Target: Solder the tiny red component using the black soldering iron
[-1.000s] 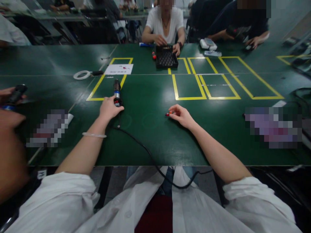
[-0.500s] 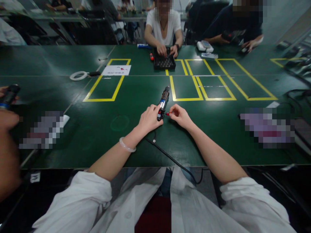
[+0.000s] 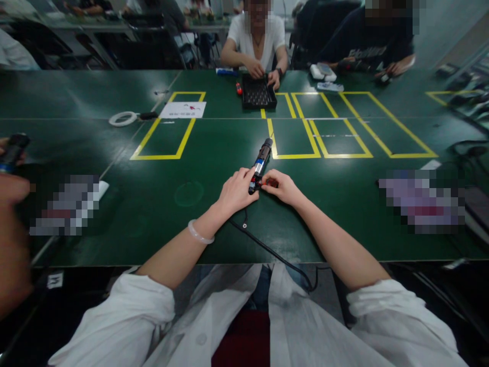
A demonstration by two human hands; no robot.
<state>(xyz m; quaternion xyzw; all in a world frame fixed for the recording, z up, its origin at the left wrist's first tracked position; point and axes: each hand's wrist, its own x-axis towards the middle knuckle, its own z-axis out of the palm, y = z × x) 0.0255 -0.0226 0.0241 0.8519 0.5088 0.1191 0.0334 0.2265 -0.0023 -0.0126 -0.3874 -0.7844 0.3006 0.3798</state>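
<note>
My left hand (image 3: 240,188) is closed around the lower end of a slim black electric screwdriver (image 3: 262,159), whose silver and blue inner body shows. The tool lies slanted, its narrow end pointing away from me. Close on its right side, my right hand (image 3: 280,186) pinches a small red piece, perhaps a wire end (image 3: 263,184); the fingers mostly hide it. Red and dark parts show at the tool's lower end between the hands. A black cable (image 3: 273,252) with a small metal ring (image 3: 245,225) runs from under my left hand over the table edge.
Yellow tape outlines (image 3: 294,156) mark the green table (image 3: 153,224). Across from me a person handles a black tray (image 3: 260,104) of small parts. A white sheet (image 3: 183,109) and a coiled white cable (image 3: 123,119) lie far left. Blurred-out items lie on both sides.
My right hand has moved left and slightly down, bringing the red piece up against the tool. The tool has shifted slightly right. The person opposite has drawn a hand back from the tray.
</note>
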